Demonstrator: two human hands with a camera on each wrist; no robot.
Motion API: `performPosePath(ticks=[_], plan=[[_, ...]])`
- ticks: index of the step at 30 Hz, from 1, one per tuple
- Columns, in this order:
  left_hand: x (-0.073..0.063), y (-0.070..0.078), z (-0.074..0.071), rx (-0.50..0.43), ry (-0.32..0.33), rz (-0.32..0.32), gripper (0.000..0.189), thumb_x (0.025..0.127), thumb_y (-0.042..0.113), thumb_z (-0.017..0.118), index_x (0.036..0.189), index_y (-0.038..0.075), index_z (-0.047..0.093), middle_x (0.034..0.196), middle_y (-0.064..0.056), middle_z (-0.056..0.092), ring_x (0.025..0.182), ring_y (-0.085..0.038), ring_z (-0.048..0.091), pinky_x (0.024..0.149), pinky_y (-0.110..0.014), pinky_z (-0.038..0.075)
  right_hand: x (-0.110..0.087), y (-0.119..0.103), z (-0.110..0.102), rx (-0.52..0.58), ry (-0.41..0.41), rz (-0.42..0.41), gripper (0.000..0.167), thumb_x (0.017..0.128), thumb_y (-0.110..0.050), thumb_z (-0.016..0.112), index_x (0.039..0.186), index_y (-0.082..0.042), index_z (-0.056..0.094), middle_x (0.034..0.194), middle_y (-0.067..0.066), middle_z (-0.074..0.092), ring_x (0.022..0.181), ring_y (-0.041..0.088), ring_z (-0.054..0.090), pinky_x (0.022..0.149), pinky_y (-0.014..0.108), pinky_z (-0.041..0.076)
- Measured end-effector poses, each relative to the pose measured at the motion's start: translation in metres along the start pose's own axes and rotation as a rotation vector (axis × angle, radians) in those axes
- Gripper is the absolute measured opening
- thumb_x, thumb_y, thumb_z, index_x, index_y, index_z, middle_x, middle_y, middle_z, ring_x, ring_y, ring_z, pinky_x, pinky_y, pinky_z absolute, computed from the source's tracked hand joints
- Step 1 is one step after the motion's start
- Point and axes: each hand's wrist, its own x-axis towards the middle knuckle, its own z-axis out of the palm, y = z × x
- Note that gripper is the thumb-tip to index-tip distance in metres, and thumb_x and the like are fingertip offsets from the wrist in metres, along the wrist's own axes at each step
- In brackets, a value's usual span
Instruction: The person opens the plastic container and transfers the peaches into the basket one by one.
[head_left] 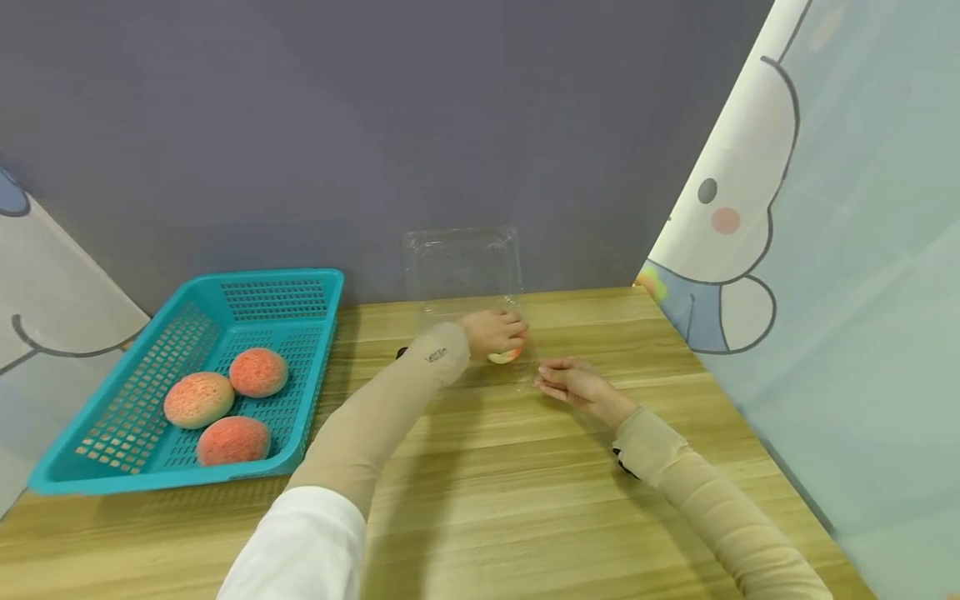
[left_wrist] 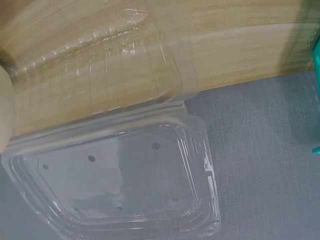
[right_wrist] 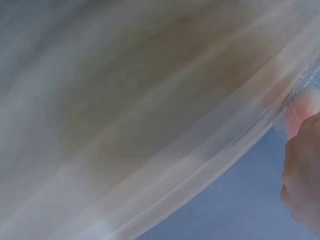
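Note:
My left hand (head_left: 492,332) reaches into the clear hinged plastic box (left_wrist: 100,90) and grips a red-and-yellow peach (head_left: 505,356); the fingers cover most of the fruit. Behind it, the box's lid (head_left: 465,262) stands raised against the grey backdrop, small holes showing in the left wrist view. At the box's near right corner, my right hand (head_left: 581,389) pinches the thin plastic edge between thumb and fingers. The right wrist view is mostly blurred by pale fabric, with part of a hand beside something reddish at its right edge.
On the left stands a teal plastic basket (head_left: 321,367) with three more peaches (head_left: 258,372) in it. A wood-grain table (head_left: 517,500) lies under everything. The grey backdrop (head_left: 450,125) rises behind, and a cartoon-printed curtain (head_left: 840,250) hangs along the right.

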Motion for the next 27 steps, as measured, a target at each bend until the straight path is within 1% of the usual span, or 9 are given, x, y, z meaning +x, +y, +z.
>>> performPosePath(ticks=[3, 6, 8, 12, 15, 17, 21, 24, 27], plan=[[-0.001, 0.003, 0.007, 0.055, -0.035, 0.005, 0.066, 0.079, 0.026, 0.07, 0.136, 0.018, 0.038, 0.14, -0.005, 0.036, 0.131, -0.022, 0.034, 0.107, -0.032, 0.036, 0.001, 0.001, 0.005, -0.022, 0.009, -0.002, 0.05, 0.094, 0.0, 0.044, 0.137, 0.014, 0.022, 0.112, 0.021, 0.054, 0.083, 0.011, 0.064, 0.078, 0.017, 0.053], [-0.003, 0.006, 0.013, 0.081, -0.084, 0.013, 0.071, 0.074, 0.029, 0.073, 0.135, 0.024, 0.036, 0.141, -0.004, 0.034, 0.132, -0.024, 0.032, 0.103, -0.034, 0.04, 0.002, 0.003, 0.008, -0.022, 0.015, -0.003, 0.048, 0.094, 0.001, 0.044, 0.136, 0.015, 0.024, 0.104, 0.018, 0.057, 0.082, 0.011, 0.064, 0.076, 0.017, 0.053], [-0.004, 0.008, 0.014, 0.082, -0.108, 0.016, 0.071, 0.073, 0.028, 0.074, 0.133, 0.027, 0.036, 0.142, -0.004, 0.033, 0.133, -0.025, 0.031, 0.101, -0.036, 0.042, 0.002, 0.004, 0.008, -0.018, 0.013, 0.0, 0.047, 0.094, 0.001, 0.043, 0.136, 0.015, 0.024, 0.101, 0.015, 0.057, 0.083, 0.012, 0.064, 0.076, 0.016, 0.053], [-0.003, 0.008, 0.016, 0.08, -0.088, 0.007, 0.065, 0.073, 0.02, 0.073, 0.128, 0.029, 0.04, 0.137, -0.005, 0.036, 0.129, -0.026, 0.035, 0.096, -0.037, 0.047, 0.001, 0.004, 0.008, -0.016, 0.004, -0.008, 0.048, 0.095, 0.001, 0.043, 0.136, 0.015, 0.024, 0.102, 0.015, 0.057, 0.086, 0.013, 0.064, 0.078, 0.016, 0.053], [-0.001, 0.007, 0.017, 0.097, -0.07, 0.001, 0.061, 0.074, 0.016, 0.072, 0.126, 0.03, 0.042, 0.134, -0.006, 0.039, 0.127, -0.026, 0.038, 0.094, -0.036, 0.048, 0.001, 0.002, 0.008, -0.004, 0.006, -0.011, 0.048, 0.094, 0.001, 0.043, 0.135, 0.015, 0.024, 0.103, 0.015, 0.057, 0.083, 0.012, 0.064, 0.077, 0.016, 0.053], [-0.001, 0.007, 0.017, 0.098, -0.062, -0.004, 0.061, 0.075, 0.016, 0.072, 0.125, 0.031, 0.042, 0.133, -0.006, 0.039, 0.126, -0.026, 0.039, 0.093, -0.036, 0.049, 0.001, 0.002, 0.008, 0.003, 0.008, -0.009, 0.048, 0.094, 0.001, 0.043, 0.135, 0.015, 0.023, 0.101, 0.014, 0.057, 0.082, 0.011, 0.064, 0.077, 0.016, 0.053], [0.0, 0.006, 0.017, 0.082, -0.056, -0.009, 0.062, 0.072, 0.018, 0.075, 0.124, 0.03, 0.043, 0.132, -0.006, 0.04, 0.125, -0.026, 0.039, 0.091, -0.035, 0.05, 0.002, 0.001, 0.007, 0.009, 0.016, -0.002, 0.047, 0.094, 0.001, 0.043, 0.136, 0.014, 0.024, 0.103, 0.014, 0.055, 0.084, 0.012, 0.063, 0.078, 0.017, 0.053], [0.0, 0.004, 0.018, 0.056, -0.045, -0.006, 0.063, 0.07, 0.022, 0.077, 0.124, 0.03, 0.044, 0.131, -0.006, 0.04, 0.125, -0.026, 0.039, 0.094, -0.037, 0.048, 0.002, 0.002, 0.005, 0.014, 0.027, 0.001, 0.048, 0.094, 0.001, 0.043, 0.136, 0.014, 0.024, 0.107, 0.015, 0.053, 0.085, 0.013, 0.063, 0.079, 0.017, 0.053], [-0.002, 0.002, 0.017, 0.05, -0.024, -0.007, 0.064, 0.07, 0.025, 0.077, 0.124, 0.03, 0.044, 0.132, -0.006, 0.039, 0.124, -0.026, 0.039, 0.1, -0.039, 0.043, 0.003, 0.002, 0.005, 0.013, 0.034, 0.003, 0.047, 0.094, 0.001, 0.043, 0.136, 0.014, 0.024, 0.11, 0.017, 0.052, 0.084, 0.012, 0.062, 0.079, 0.017, 0.052]])
